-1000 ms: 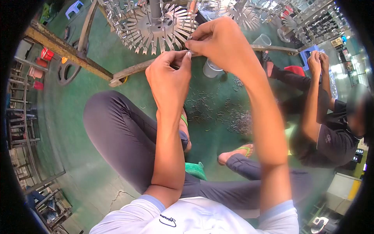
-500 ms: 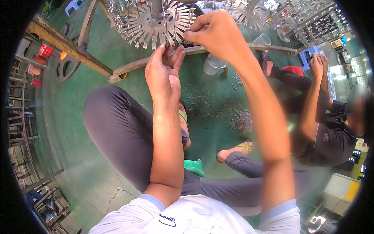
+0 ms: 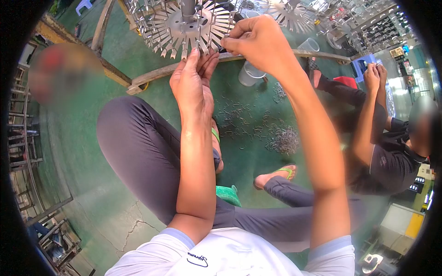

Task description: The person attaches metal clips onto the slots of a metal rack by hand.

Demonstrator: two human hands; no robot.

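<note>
A round metal disc with slotted, forked prongs [image 3: 172,23] stands upright on a post at the top, small metal pieces hanging around it. My left hand [image 3: 192,85] is raised palm up under its near rim, thumb and fingertips closed at the prongs. Beside the disc's right edge, my right hand [image 3: 260,41] pinches a small grey metal piece [image 3: 226,36] between thumb and forefinger; only its tip shows. Below my hands, a heap of small curved metal pieces [image 3: 284,140] lies on the green floor, with more scattered around it.
A curved wooden rail [image 3: 156,78] runs just beyond my hands. Under it stands a translucent plastic cup [image 3: 251,74]. At the right sits a co-worker [image 3: 396,161] with both hands raised. Another slotted disc [image 3: 292,16] and racks of metal parts [image 3: 382,32] fill the back right.
The slotted disc sits slightly differently in view. My left thumb and fingers have drawn closer together at its rim. My right hand keeps its pinch, nearly in place.
</note>
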